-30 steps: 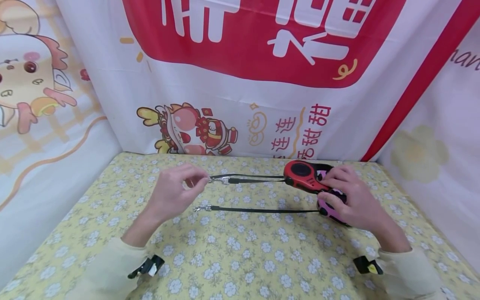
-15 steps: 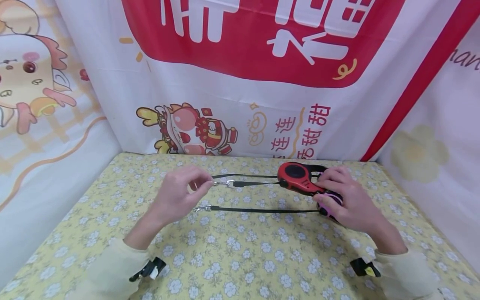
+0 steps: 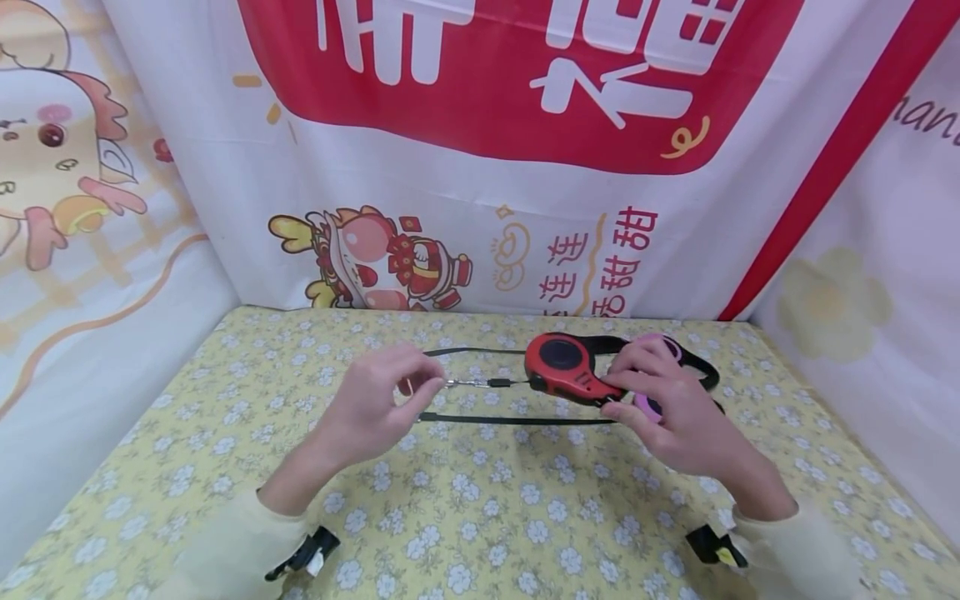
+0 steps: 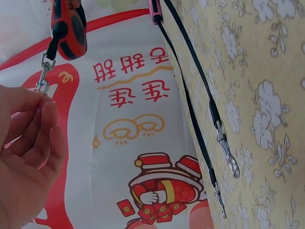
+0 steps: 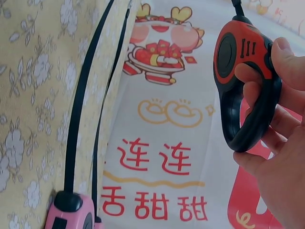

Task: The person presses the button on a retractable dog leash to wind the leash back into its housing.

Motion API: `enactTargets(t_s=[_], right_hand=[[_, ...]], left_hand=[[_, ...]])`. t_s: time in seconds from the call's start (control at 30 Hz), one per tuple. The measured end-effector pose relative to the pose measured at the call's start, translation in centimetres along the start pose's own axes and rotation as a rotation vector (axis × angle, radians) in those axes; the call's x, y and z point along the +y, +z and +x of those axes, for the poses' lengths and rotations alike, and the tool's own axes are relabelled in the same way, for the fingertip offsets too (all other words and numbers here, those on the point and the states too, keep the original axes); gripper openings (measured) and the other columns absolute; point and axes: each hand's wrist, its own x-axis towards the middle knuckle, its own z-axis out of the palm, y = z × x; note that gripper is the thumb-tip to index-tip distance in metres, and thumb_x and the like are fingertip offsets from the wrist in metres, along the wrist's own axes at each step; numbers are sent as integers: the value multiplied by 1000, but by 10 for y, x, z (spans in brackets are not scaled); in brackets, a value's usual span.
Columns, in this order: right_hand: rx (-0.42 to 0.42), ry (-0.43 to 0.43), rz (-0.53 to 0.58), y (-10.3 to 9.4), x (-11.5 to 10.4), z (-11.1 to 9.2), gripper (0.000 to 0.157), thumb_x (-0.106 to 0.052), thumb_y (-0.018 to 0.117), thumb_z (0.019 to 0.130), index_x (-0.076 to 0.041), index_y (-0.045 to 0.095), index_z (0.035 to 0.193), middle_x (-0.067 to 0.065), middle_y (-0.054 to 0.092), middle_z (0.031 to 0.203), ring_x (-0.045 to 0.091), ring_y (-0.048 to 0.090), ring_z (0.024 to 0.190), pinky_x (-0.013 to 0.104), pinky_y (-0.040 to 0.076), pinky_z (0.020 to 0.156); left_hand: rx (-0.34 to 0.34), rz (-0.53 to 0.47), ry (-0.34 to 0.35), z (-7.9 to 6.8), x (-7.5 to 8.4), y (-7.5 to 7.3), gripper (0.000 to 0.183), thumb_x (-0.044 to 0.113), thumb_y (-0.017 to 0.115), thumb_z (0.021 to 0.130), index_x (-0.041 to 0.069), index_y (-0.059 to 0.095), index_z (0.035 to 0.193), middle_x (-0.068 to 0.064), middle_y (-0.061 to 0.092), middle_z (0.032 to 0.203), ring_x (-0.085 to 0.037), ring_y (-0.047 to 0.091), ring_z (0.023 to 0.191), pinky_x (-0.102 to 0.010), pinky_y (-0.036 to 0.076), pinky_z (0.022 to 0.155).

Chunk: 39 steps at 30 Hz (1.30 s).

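Observation:
My right hand (image 3: 675,412) grips a red and black retractable dog leash (image 3: 558,375) by its black loop handle, raised off the table. Its short black strap runs left to a silver snap clip (image 4: 46,74), whose end my left hand (image 3: 378,400) pinches between thumb and fingertips. In the right wrist view, fingers pass through the handle loop. Partly hidden behind the right hand lie two pink and black retractable leashes, the nearer pink leash (image 3: 647,407) and the farther pink leash (image 3: 660,342).
The nearer leash's strap (image 3: 517,421) and the farther leash's strap (image 3: 483,351) stretch leftward across the flowered tablecloth (image 3: 480,517). Both end in metal clips, the nearer clip (image 4: 228,150) and the farther clip (image 4: 219,200). A printed cloth (image 3: 450,167) hangs behind the table.
My right hand has brought the red leash leftward and slightly toward me. The strap between it and the clip looks shorter. My left hand, still pinching the clip, has shifted a little right.

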Motion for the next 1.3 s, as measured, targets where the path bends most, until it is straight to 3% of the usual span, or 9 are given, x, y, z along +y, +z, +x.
enactTargets(t_s=[0.27,0.5,0.9,1.03,1.17,1.3], right_hand=[[6,-46,24,6,-8,2,21,-8,83,86,-9,80,107,-2,68,111,17,53,113,30,41,98],[19,-60,15,6,-10,4,19,-11,83,88,-9,81,107,-2,68,109,18,54,113,30,40,98],[47,-55,-40,2,-9,5,24,-9,86,83,-7,81,106,1,72,111,20,57,113,26,42,98],[56,-51,-64,0,-8,4,24,-10,87,82,-7,82,105,3,73,111,20,57,113,19,41,101],[72,-16,-82,-7,-7,2,27,-4,88,77,-7,82,104,5,74,112,22,59,116,12,38,106],[81,18,-78,-14,-4,-3,32,1,88,73,-10,82,103,6,75,113,19,60,117,9,37,106]], left_hand=[[-27,-24,13,-1,8,8,9,2,73,97,10,73,95,4,68,85,-2,59,74,-23,56,65],[-15,-36,-25,-1,10,8,6,4,74,98,10,74,97,4,69,85,-2,59,75,-22,56,66],[-16,-110,-70,-2,9,11,7,6,73,98,12,76,102,3,72,89,-2,60,74,-21,55,65],[-14,-119,-79,-2,11,12,7,7,72,99,11,76,104,3,72,90,-1,61,75,-21,56,65],[-25,-129,-84,-1,14,14,11,10,72,101,12,75,111,3,74,94,-3,63,78,-21,57,66],[-42,-164,-108,0,18,19,28,13,73,101,12,70,129,1,75,105,-8,68,85,-23,58,68]])
